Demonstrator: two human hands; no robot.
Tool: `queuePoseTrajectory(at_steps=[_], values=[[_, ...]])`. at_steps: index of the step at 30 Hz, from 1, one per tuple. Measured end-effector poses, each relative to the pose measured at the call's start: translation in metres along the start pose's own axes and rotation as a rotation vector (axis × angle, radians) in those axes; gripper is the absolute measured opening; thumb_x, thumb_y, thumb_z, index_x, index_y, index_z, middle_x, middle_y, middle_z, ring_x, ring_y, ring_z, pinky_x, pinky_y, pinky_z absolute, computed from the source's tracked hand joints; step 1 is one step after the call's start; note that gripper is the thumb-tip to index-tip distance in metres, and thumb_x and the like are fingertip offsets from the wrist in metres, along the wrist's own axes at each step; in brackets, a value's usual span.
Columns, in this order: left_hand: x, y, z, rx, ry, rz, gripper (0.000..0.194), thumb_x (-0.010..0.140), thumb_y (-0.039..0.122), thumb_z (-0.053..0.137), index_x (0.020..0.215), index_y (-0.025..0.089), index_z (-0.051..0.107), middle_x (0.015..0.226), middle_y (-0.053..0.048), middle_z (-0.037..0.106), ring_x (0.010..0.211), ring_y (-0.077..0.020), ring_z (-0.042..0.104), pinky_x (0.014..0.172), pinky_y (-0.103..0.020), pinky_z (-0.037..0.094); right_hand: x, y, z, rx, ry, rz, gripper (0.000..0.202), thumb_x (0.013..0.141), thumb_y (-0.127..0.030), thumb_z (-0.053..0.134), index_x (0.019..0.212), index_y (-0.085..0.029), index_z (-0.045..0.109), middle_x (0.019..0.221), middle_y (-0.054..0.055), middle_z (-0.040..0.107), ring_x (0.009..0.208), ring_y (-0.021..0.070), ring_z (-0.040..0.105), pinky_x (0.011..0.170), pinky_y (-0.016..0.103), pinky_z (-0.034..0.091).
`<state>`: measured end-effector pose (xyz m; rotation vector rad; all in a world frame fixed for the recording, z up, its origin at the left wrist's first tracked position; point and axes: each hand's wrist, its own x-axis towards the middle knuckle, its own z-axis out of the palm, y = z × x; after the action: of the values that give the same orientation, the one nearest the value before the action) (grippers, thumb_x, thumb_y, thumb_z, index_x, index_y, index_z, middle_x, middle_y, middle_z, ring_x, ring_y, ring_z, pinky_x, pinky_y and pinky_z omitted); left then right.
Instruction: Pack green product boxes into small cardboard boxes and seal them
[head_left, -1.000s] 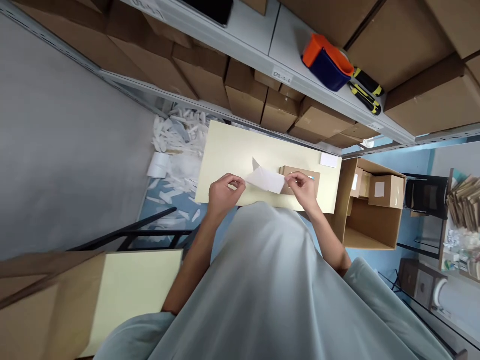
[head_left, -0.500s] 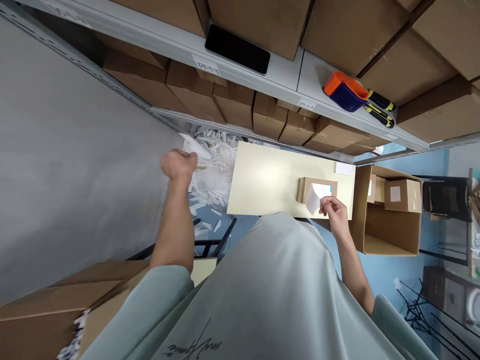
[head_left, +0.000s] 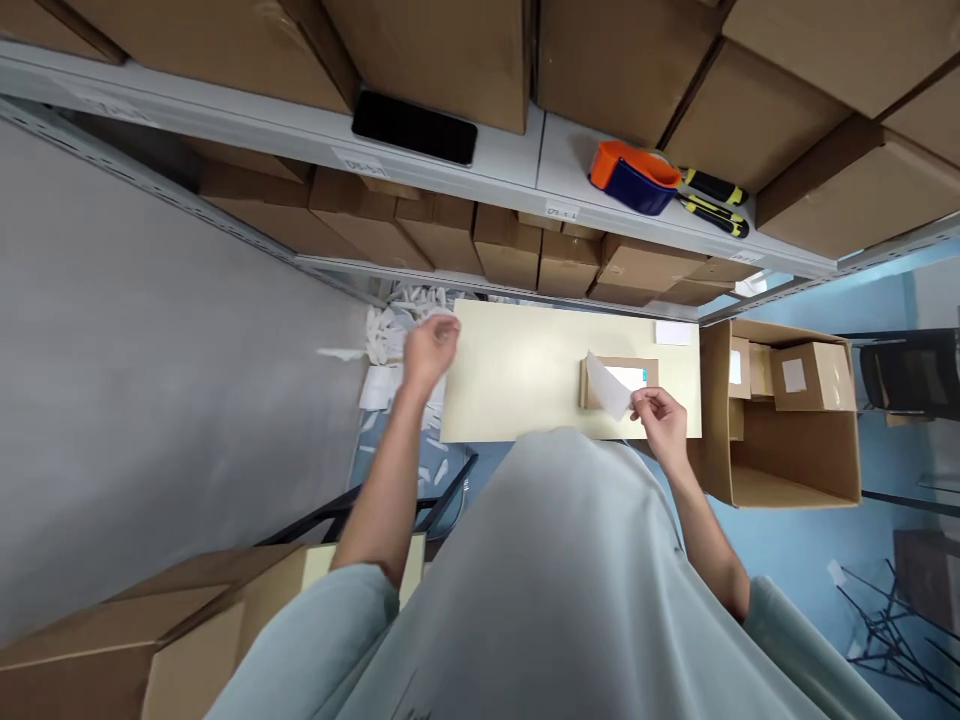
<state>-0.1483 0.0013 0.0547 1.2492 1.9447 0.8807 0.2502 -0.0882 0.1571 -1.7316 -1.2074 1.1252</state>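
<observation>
My right hand [head_left: 660,420] pinches the lower corner of a thin white slip of paper [head_left: 611,387] between thumb and fingertips. The slip stands tilted over a small flat cardboard box [head_left: 592,392], hiding part of it. On the box's top shows a white label with a blue mark [head_left: 636,377]. My left hand [head_left: 431,352] hangs by the left end of the cream tabletop [head_left: 517,375], its fingers loosely curled, nothing visible in them. Left of that hand, a blurred white scrap [head_left: 341,353] is in front of the grey wall.
White paper scraps [head_left: 386,335] are heaped on the floor at left. A large open carton [head_left: 787,455] with smaller boxes stands at right. Overhead, a shelf [head_left: 562,160] bears cartons, a black phone [head_left: 414,127], an orange-blue holder [head_left: 634,178] and yellow-black cutters [head_left: 712,200].
My left hand has moved right, from over the scraps to the table's end. The slip in my right hand has swung to the left, baring more of the box's label.
</observation>
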Motion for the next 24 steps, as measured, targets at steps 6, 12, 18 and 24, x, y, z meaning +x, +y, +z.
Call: queuePoseTrajectory(at_steps=[6,12,18,24], values=[[-0.126,0.08,0.124,-0.677,-0.339,-0.187,0.059,0.086,0.078,0.084,0.101,0.02,0.079,0.113,-0.018,0.088,0.117,-0.0325,0.084,0.11,-0.049,0.065,0.025,0.02,-0.019,-0.262,-0.08,-0.362,0.042,0.11,-0.065,0.063,0.098,-0.027,0.078,0.091,0.011,0.08,0.08,0.0251,0.071,0.08,0.043,0.058],[-0.164,0.13,0.179,-0.757,-0.255,-0.361,0.066,0.073,0.081,0.093,0.093,0.021,0.074,0.101,-0.01,0.086,0.107,-0.03,0.084,0.099,-0.047,0.07,0.042,0.063,-0.048,-0.469,-0.452,-0.538,0.03,0.113,-0.051,0.064,0.103,-0.031,0.084,0.097,0.01,0.084,0.092,0.0267,0.077,0.083,0.043,0.06],[-0.173,0.131,0.213,-0.647,-0.174,-0.404,0.061,0.07,0.074,0.096,0.087,0.022,0.071,0.094,-0.006,0.083,0.099,-0.0274,0.082,0.097,-0.047,0.071,0.053,0.101,-0.071,-0.423,-0.554,-0.56,0.026,0.114,-0.038,0.066,0.096,-0.032,0.084,0.095,0.007,0.081,0.085,0.0226,0.073,0.079,0.038,0.056],[-0.183,0.129,0.24,-0.52,-0.097,-0.286,0.06,0.074,0.077,0.09,0.092,0.023,0.073,0.097,-0.006,0.081,0.097,-0.0252,0.079,0.098,-0.043,0.068,0.082,0.106,-0.102,-0.217,-0.432,-0.332,0.03,0.112,-0.05,0.069,0.105,-0.028,0.088,0.106,0.008,0.082,0.081,0.0197,0.068,0.079,0.037,0.058]])
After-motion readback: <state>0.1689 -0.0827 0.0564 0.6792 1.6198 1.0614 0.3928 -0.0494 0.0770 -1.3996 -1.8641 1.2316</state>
